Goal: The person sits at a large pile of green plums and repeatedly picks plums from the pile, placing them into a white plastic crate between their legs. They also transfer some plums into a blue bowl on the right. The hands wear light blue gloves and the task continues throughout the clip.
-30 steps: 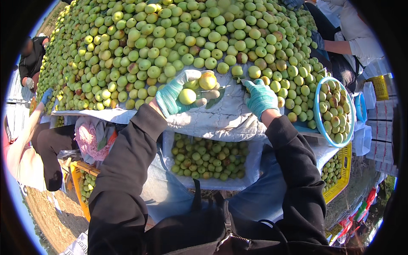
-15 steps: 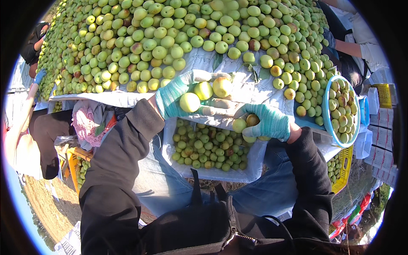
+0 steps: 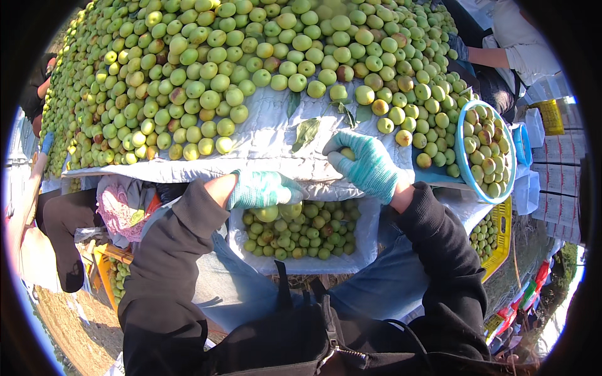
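There are two teal-gloved hands (image 3: 262, 189), one fruit-filled basket (image 3: 458, 139), one white-lined crate (image 3: 307, 267) — and green fruits (image 3: 209, 99) beyond counting.

A round pale green fruit (image 3: 268, 214) and a shaded green fruit (image 3: 290, 211) sit side by side beneath the left hand (image 3: 263, 189), while a mostly hidden yellowish fruit (image 3: 348, 152) lies farther right, in the curled right hand (image 3: 368, 164).
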A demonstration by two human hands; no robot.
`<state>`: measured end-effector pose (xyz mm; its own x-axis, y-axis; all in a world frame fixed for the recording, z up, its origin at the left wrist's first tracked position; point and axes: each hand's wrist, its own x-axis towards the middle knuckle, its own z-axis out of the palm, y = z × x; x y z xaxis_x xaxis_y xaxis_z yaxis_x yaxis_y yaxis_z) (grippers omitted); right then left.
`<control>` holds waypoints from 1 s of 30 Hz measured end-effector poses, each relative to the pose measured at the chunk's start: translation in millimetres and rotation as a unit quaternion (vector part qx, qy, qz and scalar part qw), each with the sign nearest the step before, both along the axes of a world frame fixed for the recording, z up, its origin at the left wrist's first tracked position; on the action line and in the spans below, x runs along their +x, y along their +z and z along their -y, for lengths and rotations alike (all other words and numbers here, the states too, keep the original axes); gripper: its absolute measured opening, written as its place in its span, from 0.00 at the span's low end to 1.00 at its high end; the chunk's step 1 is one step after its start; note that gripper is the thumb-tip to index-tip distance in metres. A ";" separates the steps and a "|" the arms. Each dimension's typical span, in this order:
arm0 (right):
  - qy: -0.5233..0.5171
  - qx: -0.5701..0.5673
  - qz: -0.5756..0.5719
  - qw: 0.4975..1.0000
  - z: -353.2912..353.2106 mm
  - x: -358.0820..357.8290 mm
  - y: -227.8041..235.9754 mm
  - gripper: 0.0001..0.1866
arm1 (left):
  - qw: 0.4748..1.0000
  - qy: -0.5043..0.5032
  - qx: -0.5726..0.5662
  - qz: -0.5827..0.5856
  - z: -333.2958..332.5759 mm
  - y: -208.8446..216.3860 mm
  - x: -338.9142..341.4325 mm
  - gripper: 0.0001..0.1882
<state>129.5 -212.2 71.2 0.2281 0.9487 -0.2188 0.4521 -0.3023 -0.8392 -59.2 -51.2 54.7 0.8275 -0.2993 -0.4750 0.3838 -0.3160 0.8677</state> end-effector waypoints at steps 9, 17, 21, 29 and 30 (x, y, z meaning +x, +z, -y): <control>0.000 -0.106 0.541 0.834 -115.0 104.0 -43.2 0.13 | 0.983 0.167 0.074 0.013 -7.1 -29.5 33.2 0.19; -0.042 0.114 0.249 0.961 -55.6 107.4 6.5 0.29 | 0.785 0.402 0.412 0.230 -48.7 -40.6 72.7 0.22; -0.048 0.168 0.223 0.959 44.3 98.2 47.2 0.28 | 0.753 0.303 0.554 0.185 -61.7 -54.2 106.7 0.25; -0.399 0.042 0.401 0.824 248.2 206.6 79.4 0.24 | 0.771 0.259 0.550 0.187 -42.6 -57.0 131.2 0.29; -0.422 0.023 0.401 0.813 265.4 226.3 74.3 0.25 | 0.769 0.262 0.554 0.184 -41.4 -55.8 131.4 0.29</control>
<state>355.8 -477.6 145.5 0.8533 0.3836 0.3533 0.5078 -0.7653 -0.3956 72.1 -9.9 -1.1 0.8358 0.5405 0.0961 0.5038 -0.8247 0.2569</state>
